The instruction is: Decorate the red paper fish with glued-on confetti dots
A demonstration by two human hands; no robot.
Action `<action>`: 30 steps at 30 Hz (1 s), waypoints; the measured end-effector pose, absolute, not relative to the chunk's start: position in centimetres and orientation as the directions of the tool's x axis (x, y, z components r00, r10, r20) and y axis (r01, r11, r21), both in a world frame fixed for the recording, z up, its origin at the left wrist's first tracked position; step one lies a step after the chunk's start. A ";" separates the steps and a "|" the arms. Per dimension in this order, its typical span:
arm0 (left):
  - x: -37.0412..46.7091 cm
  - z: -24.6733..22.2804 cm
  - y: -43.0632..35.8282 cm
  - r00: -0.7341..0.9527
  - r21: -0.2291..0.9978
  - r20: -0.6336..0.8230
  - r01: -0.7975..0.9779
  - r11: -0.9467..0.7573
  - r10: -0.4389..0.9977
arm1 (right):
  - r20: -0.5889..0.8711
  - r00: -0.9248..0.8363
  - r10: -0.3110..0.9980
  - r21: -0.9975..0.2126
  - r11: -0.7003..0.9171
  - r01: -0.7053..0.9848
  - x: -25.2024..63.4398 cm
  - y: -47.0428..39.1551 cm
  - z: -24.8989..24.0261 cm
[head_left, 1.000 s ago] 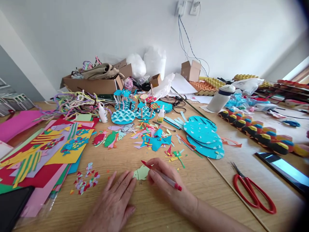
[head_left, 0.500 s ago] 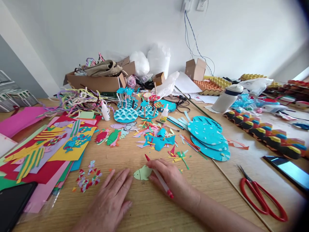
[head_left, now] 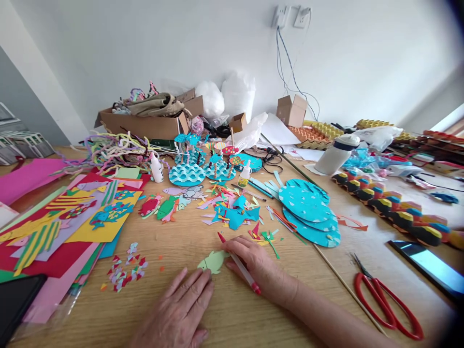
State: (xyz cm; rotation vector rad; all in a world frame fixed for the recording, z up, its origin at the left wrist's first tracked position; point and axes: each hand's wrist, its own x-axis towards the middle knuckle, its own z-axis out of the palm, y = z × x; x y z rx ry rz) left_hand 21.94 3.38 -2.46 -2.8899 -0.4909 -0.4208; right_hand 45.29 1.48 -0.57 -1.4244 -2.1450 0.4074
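A pale green paper fish [head_left: 214, 261] lies on the wooden table between my two hands, its head to the left with a small drawn eye. My left hand [head_left: 184, 302] rests flat, fingers stretched, the fingertips at the lower edge of the fish's head. In my right hand [head_left: 253, 258] is a red marker pen [head_left: 242, 267] with a whitish barrel, slanting across my fingers. That hand's fingertips are at the fish's tail and hide part of it. Small cut paper triangles [head_left: 126, 270] lie left of my left hand.
Coloured paper sheets [head_left: 87, 251] and paper fish are stacked left. Paper scraps [head_left: 232, 210] and glue bottles [head_left: 156, 168] lie beyond my hands. Blue paper discs [head_left: 308, 208], red-handled scissors [head_left: 386, 299], a thin stick [head_left: 342, 280] and a phone [head_left: 427, 268] are on the right.
My left hand has shifted right, up to the fish's head. The fish has turned slightly, its head lower. My right hand still holds the pen.
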 end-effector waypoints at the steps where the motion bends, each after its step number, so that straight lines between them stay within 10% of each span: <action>1: 22.0 -2.2 3.4 0.904 -0.128 0.307 0.348 -0.929 0.297 | 0.278 -0.302 0.912 -0.517 0.407 0.753 45.3 1.4 -0.4; 11: 22.5 -1.6 4.3 0.861 -0.051 0.333 0.424 -0.904 0.385 | 0.107 0.036 0.994 -0.885 0.079 0.459 41.2 0.5 -0.2; 30: 22.5 -2.4 4.4 0.875 -0.071 0.327 0.400 -0.914 0.358 | 0.216 -0.002 0.976 -0.764 0.170 0.623 40.7 1.0 -2.1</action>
